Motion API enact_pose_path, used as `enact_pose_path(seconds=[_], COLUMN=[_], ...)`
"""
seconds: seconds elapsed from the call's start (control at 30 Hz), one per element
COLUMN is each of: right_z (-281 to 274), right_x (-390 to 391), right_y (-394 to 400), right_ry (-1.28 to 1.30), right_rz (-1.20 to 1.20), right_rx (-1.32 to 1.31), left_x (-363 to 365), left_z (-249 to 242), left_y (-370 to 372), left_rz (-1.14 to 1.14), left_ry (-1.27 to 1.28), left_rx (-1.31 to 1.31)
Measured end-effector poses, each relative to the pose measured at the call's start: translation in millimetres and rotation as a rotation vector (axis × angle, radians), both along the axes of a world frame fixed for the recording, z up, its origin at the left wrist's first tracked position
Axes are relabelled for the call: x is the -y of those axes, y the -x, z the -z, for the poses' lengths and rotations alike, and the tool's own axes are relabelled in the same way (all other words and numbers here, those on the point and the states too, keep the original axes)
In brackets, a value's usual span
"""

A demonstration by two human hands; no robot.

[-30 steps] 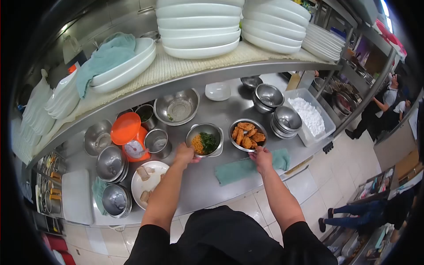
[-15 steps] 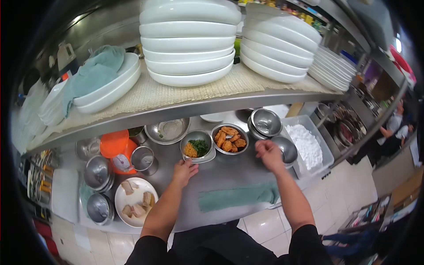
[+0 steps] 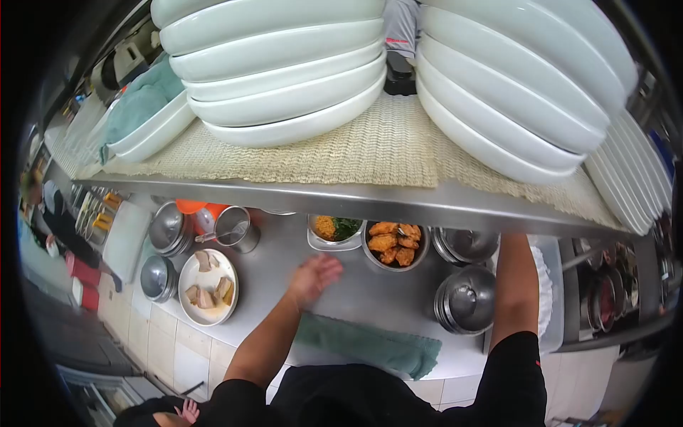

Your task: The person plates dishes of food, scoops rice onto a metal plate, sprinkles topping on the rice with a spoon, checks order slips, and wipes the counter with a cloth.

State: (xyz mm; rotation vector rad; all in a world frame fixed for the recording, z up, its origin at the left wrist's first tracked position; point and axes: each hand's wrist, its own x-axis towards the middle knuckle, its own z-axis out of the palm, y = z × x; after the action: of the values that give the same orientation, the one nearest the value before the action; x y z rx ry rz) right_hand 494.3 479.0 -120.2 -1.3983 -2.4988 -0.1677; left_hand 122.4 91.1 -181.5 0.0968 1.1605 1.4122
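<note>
the open, empty left hand hovers over the steel counter near a round metal bowl of fried pieces and a steel container of orange shreds and greens, while the right hand is hidden behind the shelf, grip unseen.

Stainless steel counter below a steel shelf lined with a woven mat; stacks of white plates fill the shelf. Pale tiled floor at lower left, with steel racking at right. Light is even and bright, its source out of view.
</note>
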Motion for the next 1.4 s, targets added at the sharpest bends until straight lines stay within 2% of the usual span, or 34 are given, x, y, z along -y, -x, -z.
enact_pose_path(seconds=[0.07, 0.17, 0.37, 0.77, 0.9, 0.97, 1.07, 1.17, 1.2, 1.23, 1.3, 1.33, 1.4], right_z=[4, 8, 18, 13, -6, -20, -42, -91, -93, -95, -96, -91, -75], right_x=[-18, -35, -38, -9, -8, -2, 41, 138, 167, 195, 247, 271, 308], right_y=[5, 11, 5, -39, -53, -56, -42, 14, 26, 36, 59, 70, 85], right_ry=[0.013, 0.019, 0.015, -0.022, -0.055, -0.119, -0.177, 0.109, 0.155, 0.197, 0.16, 0.167, 0.176], right_rz=[-0.005, -0.008, -0.029, -0.021, -0.016, -0.045, -0.166, -0.113, -0.231, -0.351, -0.479, -0.476, -0.469], right_rx=[0.022, 0.045, 0.056, 0.019, -0.019, -0.077, -0.255, -0.288, -0.356, -0.424, -0.366, -0.378, -0.382], left_x=[4, -15, -34, -6, 9, 4, -20, -44, -47, -47, -42, -36, -8], left_z=[4, -29, -35, -35, -68, -85, -119, -155, -164, -171, -182, -155, -148], left_y=[-24, -67, -73, -56, -56, -56, -55, -55, -52, -48, -35, -22, -4], left_rz=[0.283, 0.402, 0.552, 0.489, 0.558, 0.545, 0.48, 0.357, 0.31, 0.364, 0.456, 0.332, 0.323], left_ry=[0.059, 0.125, 0.099, 0.176, 0.134, 0.008, -0.17, -0.202, -0.192, -0.136, -0.018, -0.104, -0.146], left_rx=[-0.065, -0.111, -0.203, -0.223, -0.424, -0.459, -0.542, -0.604, -0.62, -0.758, -1.041, -1.426, -1.321])
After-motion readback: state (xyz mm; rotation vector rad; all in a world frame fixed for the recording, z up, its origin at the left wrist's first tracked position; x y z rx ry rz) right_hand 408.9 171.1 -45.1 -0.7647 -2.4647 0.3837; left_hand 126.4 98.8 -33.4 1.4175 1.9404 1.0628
